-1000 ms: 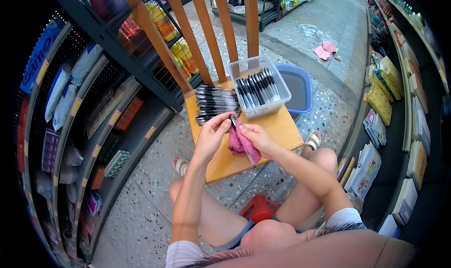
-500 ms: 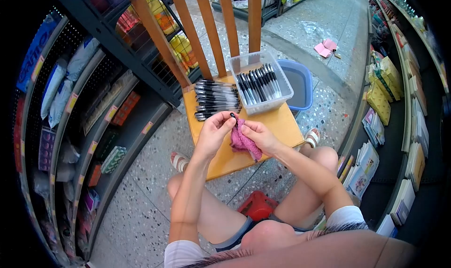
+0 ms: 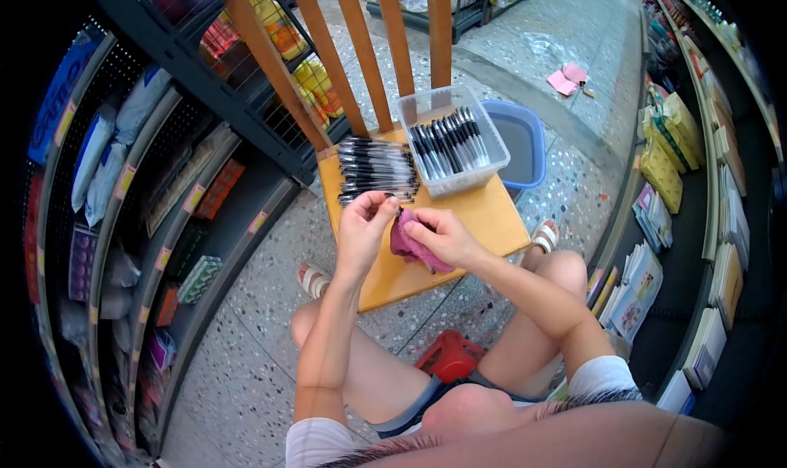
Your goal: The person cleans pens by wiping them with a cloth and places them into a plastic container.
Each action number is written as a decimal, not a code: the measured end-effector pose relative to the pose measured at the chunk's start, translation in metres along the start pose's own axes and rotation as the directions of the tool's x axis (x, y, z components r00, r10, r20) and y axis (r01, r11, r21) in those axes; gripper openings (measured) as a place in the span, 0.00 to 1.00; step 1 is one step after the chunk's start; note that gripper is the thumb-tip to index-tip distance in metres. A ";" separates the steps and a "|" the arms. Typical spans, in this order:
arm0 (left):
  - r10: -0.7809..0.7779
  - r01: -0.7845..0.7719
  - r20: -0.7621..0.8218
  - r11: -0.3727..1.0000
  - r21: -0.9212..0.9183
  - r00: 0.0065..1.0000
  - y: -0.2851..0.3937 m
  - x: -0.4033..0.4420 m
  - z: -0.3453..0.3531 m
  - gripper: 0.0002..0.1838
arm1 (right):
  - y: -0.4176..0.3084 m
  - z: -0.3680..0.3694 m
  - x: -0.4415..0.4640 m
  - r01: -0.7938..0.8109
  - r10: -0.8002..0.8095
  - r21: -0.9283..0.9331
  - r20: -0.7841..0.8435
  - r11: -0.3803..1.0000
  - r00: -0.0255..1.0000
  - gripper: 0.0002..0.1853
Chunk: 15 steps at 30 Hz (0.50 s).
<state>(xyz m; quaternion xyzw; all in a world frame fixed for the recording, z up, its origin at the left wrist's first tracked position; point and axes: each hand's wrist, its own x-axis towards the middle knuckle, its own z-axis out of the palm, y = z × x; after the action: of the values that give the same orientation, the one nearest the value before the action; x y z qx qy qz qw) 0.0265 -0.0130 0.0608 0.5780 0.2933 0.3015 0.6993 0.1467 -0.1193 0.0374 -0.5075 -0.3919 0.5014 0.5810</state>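
Note:
My left hand pinches the dark end of a pen between thumb and fingers. My right hand grips a pink cloth wrapped about the pen's middle; most of the pen is hidden by it. Both hands are above the wooden chair seat. Just beyond my left hand lies a pile of black-and-clear pens. To its right stands a clear plastic box with several pens upright but leaning in it.
A blue basin with greyish water stands behind the chair's right side. Slatted chair back rises at the far side. Stocked shelves curve along the left, and book shelves along the right. A red plastic stool shows between my legs.
Both hands have shifted slightly left, with the cloth and pen. The cloth now looks more closely folded around the pen. The pile and the box of pens look unchanged.

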 end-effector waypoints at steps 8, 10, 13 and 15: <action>0.003 -0.002 0.017 0.998 -0.059 1.000 -0.006 -0.001 -0.001 0.08 | 0.006 0.001 0.001 -0.050 0.049 0.050 0.024 0.997 0.998 0.13; 0.009 -0.009 -0.006 0.998 -0.068 1.000 -0.005 -0.001 -0.005 0.08 | 0.006 0.002 0.000 -0.070 0.067 0.066 0.049 0.995 0.997 0.13; -0.009 0.009 0.004 0.986 -0.169 1.000 -0.007 0.002 -0.013 0.08 | 0.012 0.000 0.001 -0.062 0.056 0.061 0.103 0.996 0.993 0.13; 0.003 0.000 0.017 0.983 -0.184 1.000 -0.006 0.003 -0.017 0.08 | 0.011 0.001 0.000 -0.057 0.048 0.070 0.128 0.996 0.991 0.13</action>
<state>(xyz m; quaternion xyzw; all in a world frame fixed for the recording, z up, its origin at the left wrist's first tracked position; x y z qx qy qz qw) 0.0162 -0.0011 0.0525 0.5136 0.2577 0.3230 0.7519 0.1439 -0.1192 0.0265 -0.4633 -0.3957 0.5617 0.5598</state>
